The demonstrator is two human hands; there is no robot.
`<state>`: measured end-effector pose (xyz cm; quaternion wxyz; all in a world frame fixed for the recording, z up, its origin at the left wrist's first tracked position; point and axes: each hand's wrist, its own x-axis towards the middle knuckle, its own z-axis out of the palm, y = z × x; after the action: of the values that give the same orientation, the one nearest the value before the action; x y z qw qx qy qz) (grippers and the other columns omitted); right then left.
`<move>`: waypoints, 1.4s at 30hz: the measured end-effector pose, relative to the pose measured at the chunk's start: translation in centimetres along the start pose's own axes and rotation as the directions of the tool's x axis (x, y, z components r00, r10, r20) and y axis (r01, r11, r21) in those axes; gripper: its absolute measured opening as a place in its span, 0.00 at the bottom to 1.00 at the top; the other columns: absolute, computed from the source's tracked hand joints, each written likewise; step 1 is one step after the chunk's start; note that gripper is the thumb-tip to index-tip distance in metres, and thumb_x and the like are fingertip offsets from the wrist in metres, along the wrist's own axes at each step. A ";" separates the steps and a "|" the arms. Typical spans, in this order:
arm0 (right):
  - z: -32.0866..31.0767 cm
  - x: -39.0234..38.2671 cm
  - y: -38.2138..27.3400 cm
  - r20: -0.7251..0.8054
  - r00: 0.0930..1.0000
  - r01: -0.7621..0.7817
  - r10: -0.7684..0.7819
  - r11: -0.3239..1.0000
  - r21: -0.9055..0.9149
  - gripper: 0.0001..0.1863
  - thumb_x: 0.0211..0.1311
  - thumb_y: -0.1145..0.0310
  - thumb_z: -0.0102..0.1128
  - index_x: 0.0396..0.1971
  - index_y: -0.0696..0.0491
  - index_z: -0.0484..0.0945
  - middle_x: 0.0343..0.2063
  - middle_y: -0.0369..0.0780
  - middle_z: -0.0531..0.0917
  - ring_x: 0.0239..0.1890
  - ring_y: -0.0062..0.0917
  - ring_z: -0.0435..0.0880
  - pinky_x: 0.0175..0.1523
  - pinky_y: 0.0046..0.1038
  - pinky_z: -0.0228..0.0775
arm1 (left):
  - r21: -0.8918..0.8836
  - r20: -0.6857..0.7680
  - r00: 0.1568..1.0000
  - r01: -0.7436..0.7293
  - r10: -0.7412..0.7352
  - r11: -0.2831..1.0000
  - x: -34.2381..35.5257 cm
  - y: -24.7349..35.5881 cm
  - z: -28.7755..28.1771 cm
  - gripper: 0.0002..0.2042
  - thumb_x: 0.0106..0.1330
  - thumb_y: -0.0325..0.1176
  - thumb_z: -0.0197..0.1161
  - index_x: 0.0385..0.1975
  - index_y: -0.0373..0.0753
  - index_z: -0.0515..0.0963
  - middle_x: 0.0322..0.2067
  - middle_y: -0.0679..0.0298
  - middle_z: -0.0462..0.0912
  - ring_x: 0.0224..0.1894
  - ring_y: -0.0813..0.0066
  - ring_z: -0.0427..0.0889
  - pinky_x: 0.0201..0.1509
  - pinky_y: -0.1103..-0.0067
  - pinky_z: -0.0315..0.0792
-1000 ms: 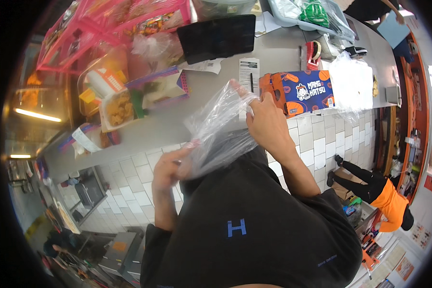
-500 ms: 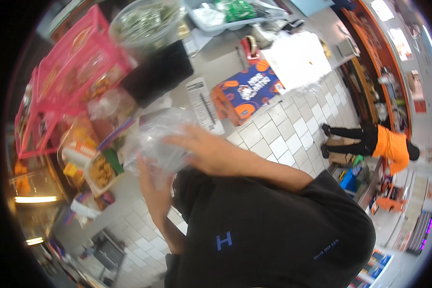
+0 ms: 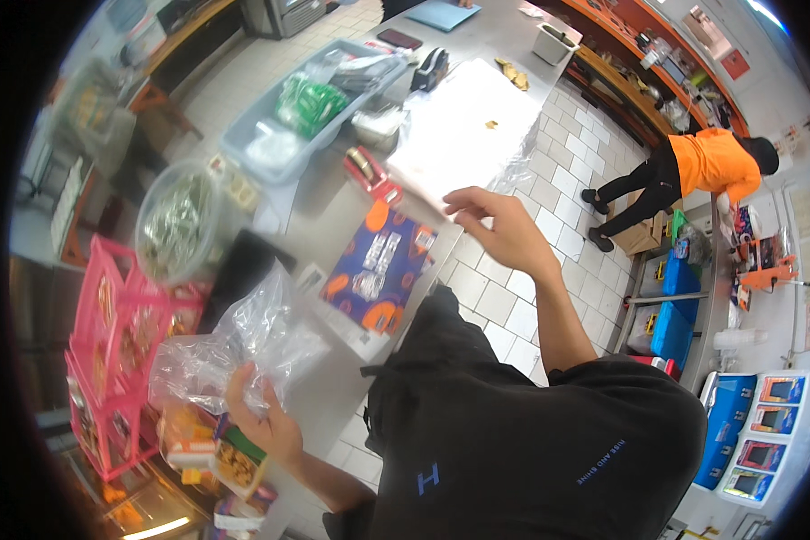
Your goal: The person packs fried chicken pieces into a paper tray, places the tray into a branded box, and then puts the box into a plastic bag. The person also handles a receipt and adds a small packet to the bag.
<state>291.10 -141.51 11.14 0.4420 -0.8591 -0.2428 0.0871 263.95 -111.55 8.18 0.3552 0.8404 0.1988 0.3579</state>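
My left hand grips the lower part of a crumpled clear plastic bag, which spreads out above the fingers. Its contents, if any, cannot be made out. Out to the right, my right hand is open, fingers loosely bent. Its fingertips come to the near edge of a bright white stack of sheets in clear plastic; whether they touch it is unclear. Between my hands lies a blue-purple and orange printed box on the metal table. A red tape dispenser sits just beyond the box.
Pink baskets with packets stand at the left, beside a tub of leafy greens and a dark flat object. A blue tray holds bags farther off. Food containers lie near left. A person in orange stands at right.
My right hand has left the plastic bag and swung right to the white stack. My left hand keeps the bag, now more spread out. The view has turned.
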 end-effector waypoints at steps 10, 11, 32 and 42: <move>-11.2 9.1 26.5 -0.399 0.871 -0.311 0.287 0.950 0.005 0.15 0.63 0.76 0.57 0.49 0.59 0.82 0.46 0.49 0.87 0.46 0.40 0.87 0.54 0.37 0.78 | 0.205 0.676 0.702 -0.471 0.224 0.858 17.6 14.4 22.0 0.25 0.61 0.18 0.54 0.61 0.38 0.75 0.55 0.45 0.78 0.58 0.45 0.76 0.64 0.60 0.68; -11.7 10.3 28.9 -0.423 0.851 -0.328 0.313 0.944 0.038 0.15 0.63 0.76 0.56 0.49 0.59 0.82 0.46 0.49 0.87 0.46 0.41 0.87 0.55 0.38 0.77 | 0.199 0.745 0.638 -0.490 0.194 0.848 18.6 15.2 25.3 0.27 0.59 0.18 0.54 0.61 0.40 0.76 0.55 0.43 0.76 0.55 0.43 0.76 0.62 0.58 0.70; -19.7 31.7 42.7 -0.350 0.917 0.033 -0.190 0.912 -0.409 0.03 0.63 0.75 0.58 0.34 0.52 0.80 0.29 0.40 0.83 0.37 0.38 0.84 0.45 0.40 0.71 | 0.132 0.952 0.305 -0.505 0.033 0.853 17.1 22.2 48.6 0.31 0.66 0.40 0.69 0.70 0.48 0.69 0.75 0.48 0.55 0.76 0.38 0.55 0.73 0.49 0.60; -26.6 37.5 28.0 -0.388 0.868 0.271 -0.310 0.950 -0.153 0.08 0.73 0.68 0.56 0.40 0.57 0.79 0.33 0.48 0.86 0.38 0.43 0.85 0.44 0.35 0.75 | -0.215 0.839 0.465 -0.192 0.281 0.958 14.8 18.7 61.6 0.26 0.67 0.34 0.65 0.65 0.40 0.72 0.67 0.50 0.72 0.71 0.48 0.66 0.72 0.59 0.64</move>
<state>342.79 -155.79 6.92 0.4502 -0.8316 -0.2757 -0.1725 321.06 -143.38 -1.44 0.3910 0.9082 -0.1393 -0.0547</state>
